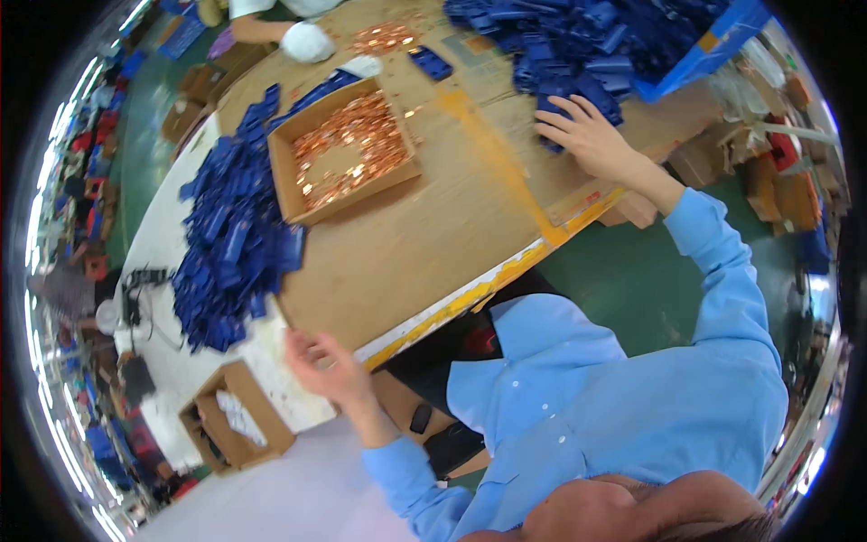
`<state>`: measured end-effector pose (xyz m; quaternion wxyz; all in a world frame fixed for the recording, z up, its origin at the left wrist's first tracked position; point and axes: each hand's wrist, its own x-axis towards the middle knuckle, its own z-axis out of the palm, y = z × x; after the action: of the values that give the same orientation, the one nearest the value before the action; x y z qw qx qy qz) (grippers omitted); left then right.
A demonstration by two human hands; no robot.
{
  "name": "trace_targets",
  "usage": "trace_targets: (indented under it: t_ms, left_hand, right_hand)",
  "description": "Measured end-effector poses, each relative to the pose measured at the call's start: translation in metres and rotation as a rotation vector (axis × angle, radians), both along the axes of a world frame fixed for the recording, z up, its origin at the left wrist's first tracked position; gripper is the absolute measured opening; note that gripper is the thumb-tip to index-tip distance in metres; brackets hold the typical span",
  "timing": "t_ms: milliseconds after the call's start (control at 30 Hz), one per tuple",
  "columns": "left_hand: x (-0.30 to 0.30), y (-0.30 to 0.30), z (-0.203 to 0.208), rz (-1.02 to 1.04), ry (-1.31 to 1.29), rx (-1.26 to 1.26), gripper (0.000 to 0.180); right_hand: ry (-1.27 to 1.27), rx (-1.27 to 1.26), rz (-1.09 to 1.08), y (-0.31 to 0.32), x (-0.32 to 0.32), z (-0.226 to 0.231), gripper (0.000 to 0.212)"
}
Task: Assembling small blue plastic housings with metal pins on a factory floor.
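My right hand (591, 137) reaches over the near edge of a big heap of blue plastic housings (578, 45) at the far right. Its fingers are stretched out and spread over the parts. Smeared by motion, my left hand (323, 363) hovers by the table's front edge at the left, near a second pile of blue housings (230, 235); whether it holds anything does not show. Between the piles stands an open cardboard box (352, 194) of small shiny copper-coloured pieces (375, 135). A single blue housing (430, 63) lies apart beyond it.
A blue bin wall (695, 68) borders the right heap. Across the table a co-worker's white-gloved hand (307, 42) is beside loose copper pieces (383, 37). A small cardboard box (237, 420) stands at the lower left. Yellow tape (497, 149) crosses the brown tabletop (433, 235).
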<state>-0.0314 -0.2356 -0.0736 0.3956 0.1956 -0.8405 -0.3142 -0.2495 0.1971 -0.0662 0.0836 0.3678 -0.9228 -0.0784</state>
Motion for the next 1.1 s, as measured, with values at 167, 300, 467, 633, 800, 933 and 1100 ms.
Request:
trace_targets:
  t_ms: [167, 300, 467, 633, 800, 933, 1100]
  left_hand:
    - [0.056, 0.067, -0.014, 0.001, 0.035, 0.258, 0.044]
    - [0.081, 0.100, -0.015, -0.046, 0.047, 0.455, 0.063]
    - [0.074, 0.127, 0.004, -0.362, -0.099, 0.279, 0.099]
    - [0.083, 0.127, -0.009, -0.362, 0.045, 0.544, 0.071]
    - [0.098, 0.118, -0.022, -0.312, 0.047, 0.777, 0.057]
    - [0.104, 0.110, -0.013, -0.283, 0.070, 1.101, 0.045]
    - [0.110, 0.094, -0.016, -0.290, 0.113, 1.207, 0.049]
  right_hand:
    - [0.037, -0.139, 0.044, -0.013, 0.015, 0.004, 0.059]
    - [-0.107, -0.607, 0.147, -0.078, 0.080, 0.041, 0.063]
    - [-0.558, -0.877, 0.452, -0.174, 0.158, 0.053, 0.076]
    - [-0.766, -0.921, 0.507, -0.210, 0.188, 0.057, 0.079]
    - [-0.905, -0.739, 0.511, -0.219, 0.179, 0.053, 0.071]
    - [-0.799, -0.857, 0.365, -0.240, 0.100, 0.056, 0.044]
    - [-0.496, -0.698, 0.197, -0.300, -0.024, 0.042, 0.024]
